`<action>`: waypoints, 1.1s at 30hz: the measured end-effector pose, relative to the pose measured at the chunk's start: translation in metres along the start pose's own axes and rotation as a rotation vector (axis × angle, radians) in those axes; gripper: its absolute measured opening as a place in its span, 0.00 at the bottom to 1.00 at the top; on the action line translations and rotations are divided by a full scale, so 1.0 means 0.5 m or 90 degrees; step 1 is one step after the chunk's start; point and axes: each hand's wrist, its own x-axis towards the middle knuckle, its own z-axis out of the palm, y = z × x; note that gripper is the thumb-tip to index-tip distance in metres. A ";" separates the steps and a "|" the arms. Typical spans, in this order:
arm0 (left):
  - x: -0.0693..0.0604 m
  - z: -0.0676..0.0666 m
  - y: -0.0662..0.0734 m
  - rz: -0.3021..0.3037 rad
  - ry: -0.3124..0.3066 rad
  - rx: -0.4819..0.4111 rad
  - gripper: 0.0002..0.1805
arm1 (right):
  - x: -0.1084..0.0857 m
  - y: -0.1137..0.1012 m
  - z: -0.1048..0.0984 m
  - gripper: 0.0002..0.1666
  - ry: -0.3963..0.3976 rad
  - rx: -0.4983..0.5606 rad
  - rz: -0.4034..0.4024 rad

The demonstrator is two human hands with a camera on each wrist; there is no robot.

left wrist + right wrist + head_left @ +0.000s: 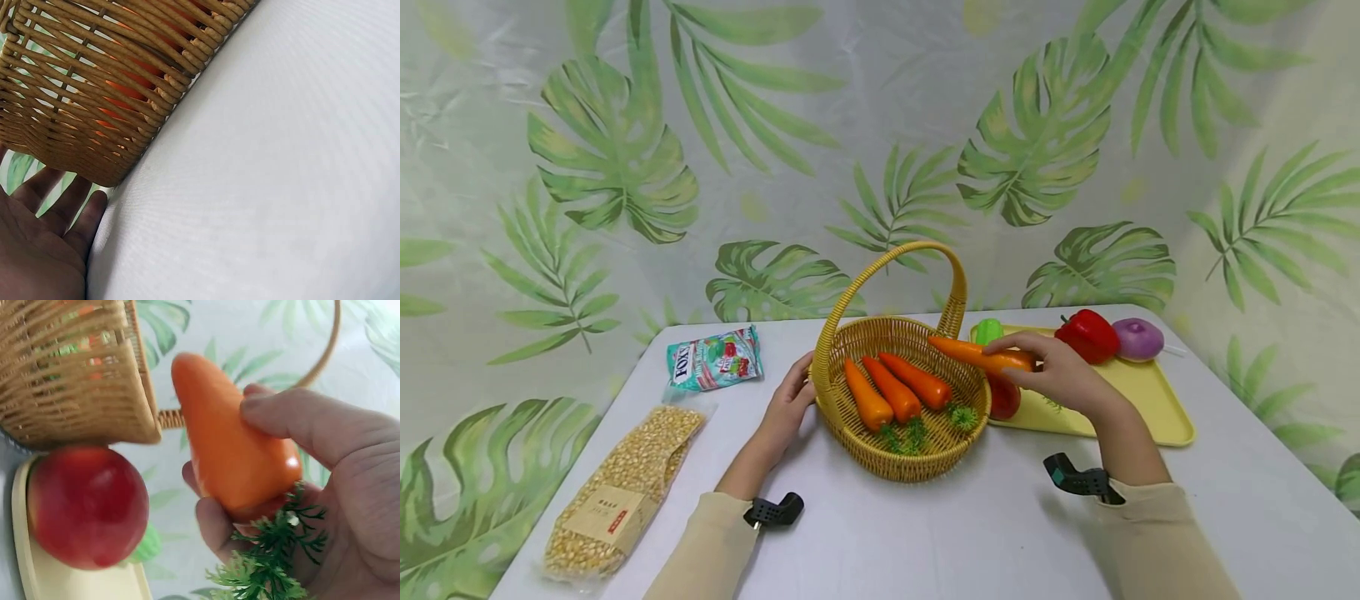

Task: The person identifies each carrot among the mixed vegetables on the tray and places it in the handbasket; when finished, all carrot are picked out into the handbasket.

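Note:
My right hand [1060,371] pinches an orange carrot [977,353] by its thick end, over the right rim of the wicker basket [902,467]. In the right wrist view, the thumb and fingers lie around the carrot [231,437], and its green leafy top [269,562] hangs by the palm. Three more carrots [891,387] lie inside the basket, tips pointing away. Against the basket's left side rests my left hand [790,404]. The left wrist view shows its fingers [84,222] extended beside the woven wall [100,81]; its thumb is hidden there.
Right of the basket is a yellow tray [1165,417] with a red pepper [1087,337], a purple onion [1138,339], a green vegetable [988,331] and a round red fruit [87,506]. Leftward lie a candy bag [715,360] and a bag of corn kernels [625,492].

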 end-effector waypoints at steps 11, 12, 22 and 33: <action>-0.001 0.000 0.005 0.004 0.001 0.000 0.29 | 0.024 -0.017 0.039 0.19 0.034 -0.072 -0.020; -0.002 0.001 0.005 0.003 0.001 0.001 0.30 | 0.026 -0.017 0.043 0.18 0.041 -0.079 -0.022; -0.003 0.003 0.004 0.002 0.001 0.005 0.29 | 0.031 -0.050 0.078 0.23 0.026 -0.133 -0.032; -0.002 0.001 0.005 0.013 0.001 0.007 0.29 | 0.043 -0.057 0.125 0.21 0.015 -0.210 -0.086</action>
